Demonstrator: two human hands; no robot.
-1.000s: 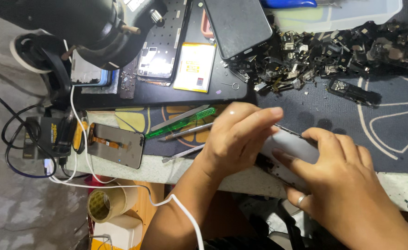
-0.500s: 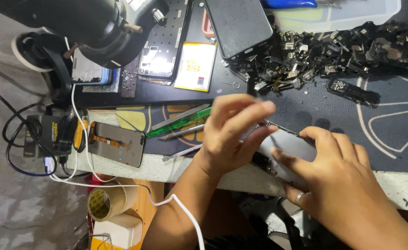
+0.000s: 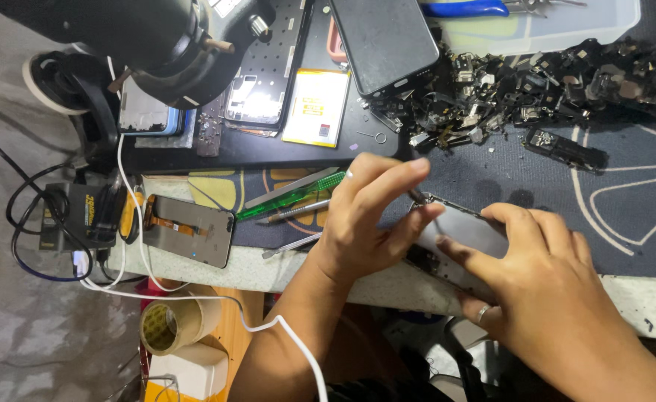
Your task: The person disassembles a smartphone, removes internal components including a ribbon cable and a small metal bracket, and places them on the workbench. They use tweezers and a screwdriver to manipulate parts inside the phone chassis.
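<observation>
A grey opened phone [image 3: 466, 227] lies tilted at the near edge of the dark work mat [image 3: 626, 216]. My left hand [image 3: 369, 223] pinches the phone's upper left corner with thumb and fingers. A thin metal tip shows just above my fingertips. My right hand [image 3: 544, 290], with a ring on one finger, grips the phone's lower right part and holds it down. The phone's lower edge is hidden under both hands.
A green-handled tool [image 3: 291, 199] and tweezers [image 3: 298, 212] lie left of my left hand, beyond them a screen panel [image 3: 190, 231]. Behind are a pile of small black parts [image 3: 521, 82], a dark phone [image 3: 384, 41], a yellow battery [image 3: 317, 108] and a black microscope [image 3: 164, 37]. A tape roll [image 3: 168, 327] sits below the bench.
My left hand has lifted off the phone's face and drawn back to its upper left corner, so more of the grey phone shows. My right hand has stayed put.
</observation>
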